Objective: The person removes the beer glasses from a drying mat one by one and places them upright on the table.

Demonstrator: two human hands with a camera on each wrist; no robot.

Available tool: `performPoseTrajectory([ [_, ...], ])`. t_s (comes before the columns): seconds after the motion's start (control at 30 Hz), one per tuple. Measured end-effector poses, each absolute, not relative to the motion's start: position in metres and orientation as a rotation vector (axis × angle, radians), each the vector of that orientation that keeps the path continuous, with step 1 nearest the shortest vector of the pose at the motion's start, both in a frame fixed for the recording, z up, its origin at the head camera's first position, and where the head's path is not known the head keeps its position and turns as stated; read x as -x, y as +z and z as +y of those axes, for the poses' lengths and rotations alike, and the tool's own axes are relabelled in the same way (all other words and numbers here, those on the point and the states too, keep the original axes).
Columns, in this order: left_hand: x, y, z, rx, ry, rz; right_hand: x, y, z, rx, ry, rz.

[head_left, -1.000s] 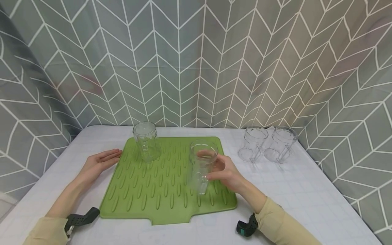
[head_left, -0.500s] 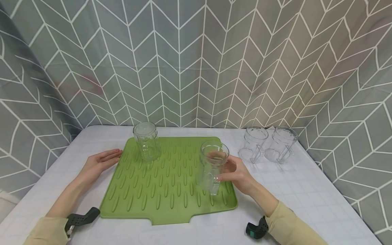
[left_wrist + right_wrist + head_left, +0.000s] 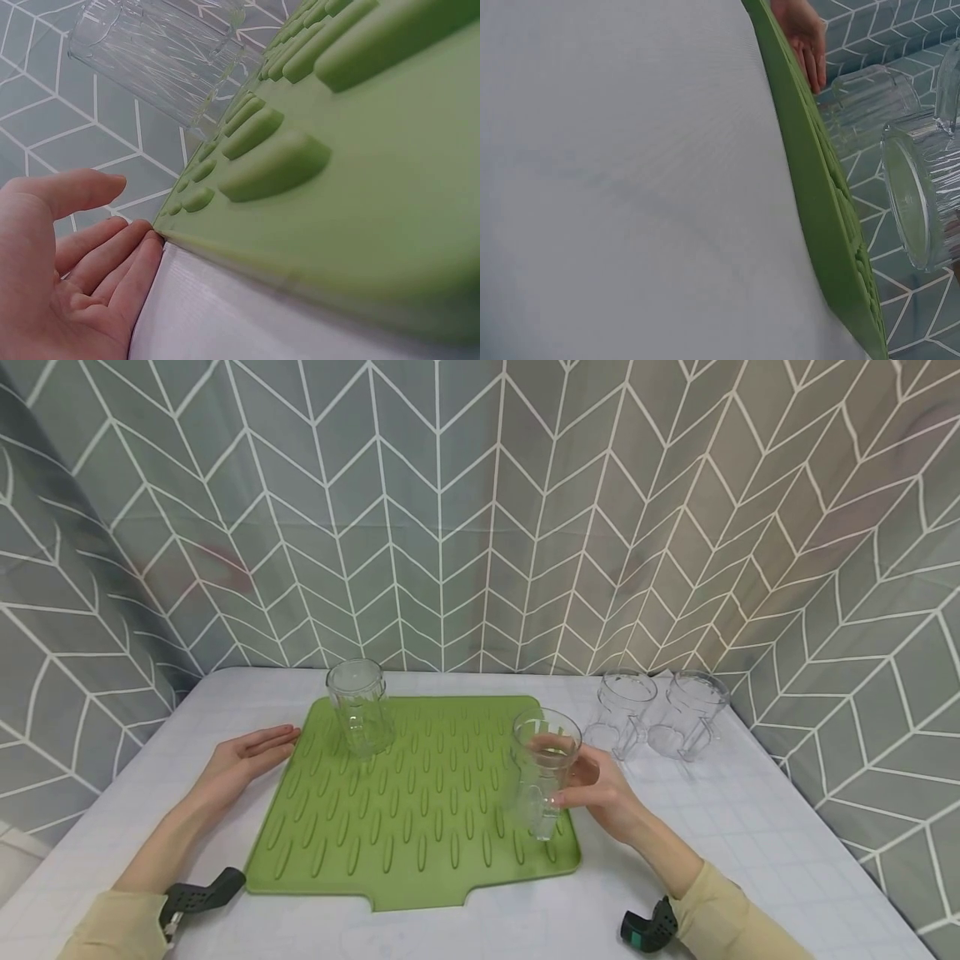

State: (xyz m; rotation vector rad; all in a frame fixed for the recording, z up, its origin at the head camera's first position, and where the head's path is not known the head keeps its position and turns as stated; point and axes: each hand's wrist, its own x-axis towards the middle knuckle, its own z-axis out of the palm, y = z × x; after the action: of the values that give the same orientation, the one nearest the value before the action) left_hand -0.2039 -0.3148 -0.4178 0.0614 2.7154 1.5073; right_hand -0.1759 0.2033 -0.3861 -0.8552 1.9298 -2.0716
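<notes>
My right hand (image 3: 613,795) grips a clear glass mug (image 3: 536,785) from its right side, thumb by the handle. The mug is upright over the right part of the green ridged mat (image 3: 408,881); in the right wrist view its base (image 3: 909,199) hangs above the mat. My left hand (image 3: 243,760) lies with straight fingers on the white cloth, fingertips at the mat's left edge. Another glass mug (image 3: 362,718) stands on the mat's back left corner, its handle toward me. The left wrist view shows the left palm (image 3: 90,300) beside the mat edge.
Two more glass mugs, one nearer the mat (image 3: 628,693) and one farther right (image 3: 693,702), stand on the white tablecloth (image 3: 757,827) at the back right. A grey curtain (image 3: 465,518) with white lines rises behind the table and at both sides.
My right hand has carried the glass mug to the right across the mat, toward its right edge. The left hand and the other mugs stay where they were.
</notes>
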Motion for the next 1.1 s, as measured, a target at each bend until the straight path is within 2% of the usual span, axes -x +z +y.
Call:
performPoseTrajectory([
  [1.1,0.204,-0.421,-0.318,-0.09,1.491,2.759,0.163,-0.393,0.276,0.788,-2.061,2.168],
])
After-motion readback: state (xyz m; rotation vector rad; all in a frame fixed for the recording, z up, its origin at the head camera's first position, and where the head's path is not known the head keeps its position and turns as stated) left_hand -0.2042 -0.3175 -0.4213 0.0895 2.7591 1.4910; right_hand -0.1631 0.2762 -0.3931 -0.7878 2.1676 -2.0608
